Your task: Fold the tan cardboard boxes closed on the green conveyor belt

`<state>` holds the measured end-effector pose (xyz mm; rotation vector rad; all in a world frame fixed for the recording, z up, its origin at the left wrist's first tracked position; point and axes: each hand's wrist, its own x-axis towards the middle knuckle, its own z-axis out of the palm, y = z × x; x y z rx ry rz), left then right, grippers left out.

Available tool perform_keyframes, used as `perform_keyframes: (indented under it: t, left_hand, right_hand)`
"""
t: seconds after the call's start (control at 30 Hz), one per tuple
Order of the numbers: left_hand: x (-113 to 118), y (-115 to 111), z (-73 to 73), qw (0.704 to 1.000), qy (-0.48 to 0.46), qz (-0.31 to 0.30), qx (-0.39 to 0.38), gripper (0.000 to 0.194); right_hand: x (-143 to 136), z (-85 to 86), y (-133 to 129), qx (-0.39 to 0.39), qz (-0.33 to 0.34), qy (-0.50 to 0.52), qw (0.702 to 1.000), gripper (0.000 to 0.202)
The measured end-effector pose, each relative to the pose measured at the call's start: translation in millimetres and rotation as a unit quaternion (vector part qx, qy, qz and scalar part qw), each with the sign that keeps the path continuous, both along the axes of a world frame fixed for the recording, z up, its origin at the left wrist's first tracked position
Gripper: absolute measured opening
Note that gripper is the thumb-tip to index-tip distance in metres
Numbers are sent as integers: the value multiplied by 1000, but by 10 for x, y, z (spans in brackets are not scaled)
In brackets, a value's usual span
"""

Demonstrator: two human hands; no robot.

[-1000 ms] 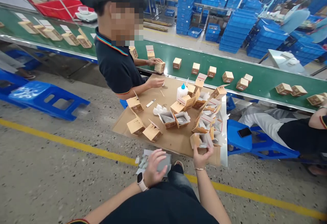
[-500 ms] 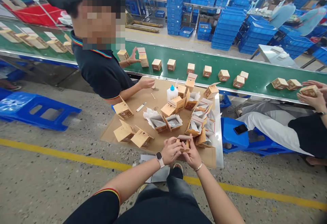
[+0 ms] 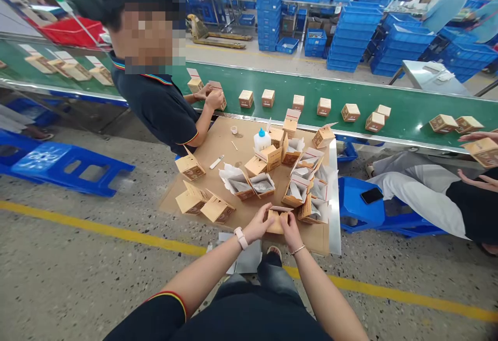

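A small brown cardboard box (image 3: 277, 222) is between my hands at the near edge of the table, its back flap standing up and the flap nearer me folded across the top. My left hand (image 3: 260, 223) grips its left side, and my right hand (image 3: 290, 231) holds its right side. Just beyond it, several open boxes (image 3: 298, 190) with grey-white linings are crowded together. To the left stand several boxes with raised lids (image 3: 218, 209). A white bottle with a blue cap (image 3: 262, 139) stands farther back.
A co-worker (image 3: 155, 97) at the left handles a box by the green conveyor (image 3: 229, 73), which carries several closed boxes. Another person's hands hold a box (image 3: 482, 151) at the right. A blue stool (image 3: 358, 203) with a phone stands right of the table (image 3: 202, 175).
My fingers have come out of the box opening, and its near flap now lies folded over. The co-worker has set down a small round container and now has both hands on a box.
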<state>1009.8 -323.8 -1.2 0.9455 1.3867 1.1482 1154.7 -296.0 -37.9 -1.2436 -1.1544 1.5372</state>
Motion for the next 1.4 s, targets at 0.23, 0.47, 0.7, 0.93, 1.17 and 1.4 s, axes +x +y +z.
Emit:
perform_keyframes:
  t: [0.23, 0.47, 0.7, 0.93, 1.17, 1.4]
  left_hand:
    - [90, -19, -1, 1000, -1, 9, -11, 44]
    - [115, 195, -3, 995, -38, 37, -88, 29]
    - [-76, 21, 194, 988, 38, 136, -55, 34]
    - [51, -815, 339, 965, 173, 196, 22, 46]
    - [356, -977, 307, 986, 166, -5, -3, 46]
    - [786, -670, 13, 972, 208, 15, 111, 55]
  right_hand:
    - [-63, 12, -50, 33, -51, -3, 998, 51]
    - [-287, 16, 118, 51, -73, -45, 995, 39]
    - [-13, 189, -182, 231, -136, -191, 944, 45]
    - [145, 89, -155, 236, -241, -357, 871, 62]
    - [84, -158, 161, 246, -280, -335, 865, 39]
    - [658, -47, -652, 339, -70, -338, 875, 59]
